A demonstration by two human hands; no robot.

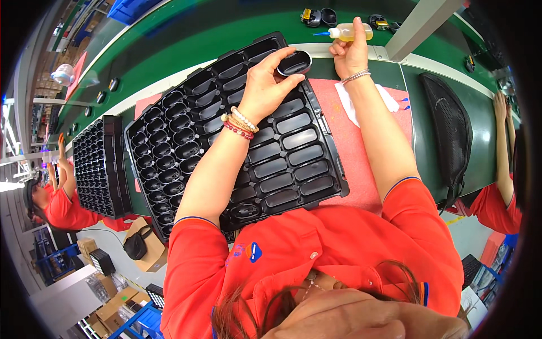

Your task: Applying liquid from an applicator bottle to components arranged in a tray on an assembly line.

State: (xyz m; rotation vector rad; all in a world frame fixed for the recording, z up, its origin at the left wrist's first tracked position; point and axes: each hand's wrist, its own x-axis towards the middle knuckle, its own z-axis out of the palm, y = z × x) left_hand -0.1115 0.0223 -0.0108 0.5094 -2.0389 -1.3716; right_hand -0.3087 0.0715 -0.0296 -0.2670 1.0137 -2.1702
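Between the thumb and fingers of my left hand point(264, 85) is a black oval shell point(294, 62) with a pale rim, held above the far right corner of a black plastic tray point(280, 179). Oval pockets fill the tray; many on its left side hold dark oval parts point(184, 134), while those toward the right look bare. My right hand point(351, 53) is wrapped round a small squeeze bottle point(344, 32) of yellowish liquid, lying sideways. Its blue needle tip point(322, 34) points left, apart from the shell.
A pink mat point(361, 164) lies under the tray, with a white cloth point(370, 104) on it. Beyond runs a green conveyor point(169, 42) carrying several small devices point(319, 17). A metal post point(420, 28) rises beside my right hand. A black mesh pouch point(449, 124) lies right; people work at both sides.
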